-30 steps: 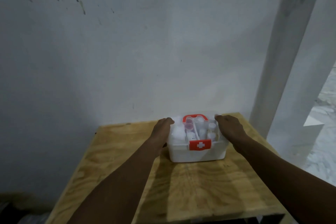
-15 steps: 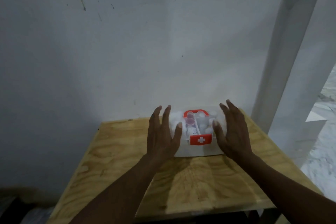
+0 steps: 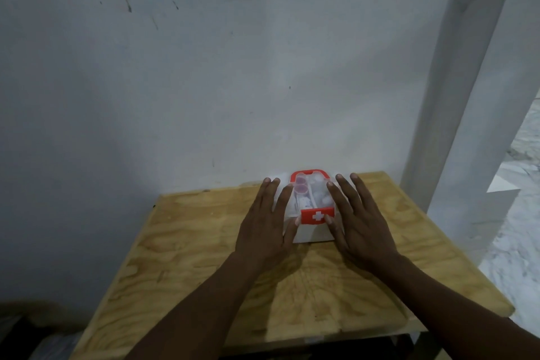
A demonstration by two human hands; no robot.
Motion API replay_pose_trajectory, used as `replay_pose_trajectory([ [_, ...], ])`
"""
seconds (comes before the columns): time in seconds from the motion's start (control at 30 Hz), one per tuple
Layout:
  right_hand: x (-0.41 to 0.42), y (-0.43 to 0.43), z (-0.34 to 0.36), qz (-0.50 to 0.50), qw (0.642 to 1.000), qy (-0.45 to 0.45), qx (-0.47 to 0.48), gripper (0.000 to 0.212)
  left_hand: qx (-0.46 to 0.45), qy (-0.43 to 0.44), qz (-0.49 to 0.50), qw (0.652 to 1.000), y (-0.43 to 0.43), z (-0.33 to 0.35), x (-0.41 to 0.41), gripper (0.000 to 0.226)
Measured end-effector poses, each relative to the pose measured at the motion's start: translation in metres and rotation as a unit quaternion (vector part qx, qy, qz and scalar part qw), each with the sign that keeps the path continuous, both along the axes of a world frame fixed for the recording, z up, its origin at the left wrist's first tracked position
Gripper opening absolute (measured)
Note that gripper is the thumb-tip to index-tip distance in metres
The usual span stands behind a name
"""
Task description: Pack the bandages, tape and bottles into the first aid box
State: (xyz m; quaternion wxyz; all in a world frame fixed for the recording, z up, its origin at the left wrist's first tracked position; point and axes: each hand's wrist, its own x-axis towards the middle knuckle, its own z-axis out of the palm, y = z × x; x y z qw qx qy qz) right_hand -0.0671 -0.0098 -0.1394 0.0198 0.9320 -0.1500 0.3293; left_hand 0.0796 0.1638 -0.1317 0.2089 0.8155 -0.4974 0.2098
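The white first aid box (image 3: pixel 314 232) with a red latch bearing a white cross and a red handle stands near the back of the wooden table (image 3: pixel 204 257). Through its clear lid I see white bottles and a pink-capped item inside. My left hand (image 3: pixel 267 223) lies flat over the box's left side with straight fingers. My right hand (image 3: pixel 358 219) lies flat over its right side, fingers spread. Whether the palms touch the lid I cannot tell.
A white wall rises just behind the table. A white pillar (image 3: pixel 455 96) stands at the right, with a marble floor (image 3: pixel 520 228) beyond it. Dark clutter lies at the lower left.
A second ago both hands gripped the box's sides. They have lifted, straightened their fingers, and moved closer together over the lid. The camera view has tilted slightly.
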Motion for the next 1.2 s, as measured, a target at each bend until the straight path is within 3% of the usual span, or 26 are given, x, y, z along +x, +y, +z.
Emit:
replay_pose_trajectory([
  [0.37,0.047,-0.030,0.016,0.002,0.997,0.067,0.029,0.066,0.077,0.046,0.049,0.995,-0.030,0.016,0.041,0.072],
  [0.83,0.077,-0.047,0.031,-0.006,0.987,0.136,0.080,0.075,0.182,0.115,0.064,0.974,-0.050,0.035,0.067,0.094],
  [1.03,0.074,-0.042,0.088,-0.018,0.972,0.207,0.112,0.068,0.269,0.125,0.070,0.952,-0.044,0.085,0.061,0.094],
  [1.2,0.071,-0.029,0.156,-0.004,0.980,0.171,0.098,0.066,0.249,0.085,0.089,0.961,-0.035,0.148,0.054,0.094],
])
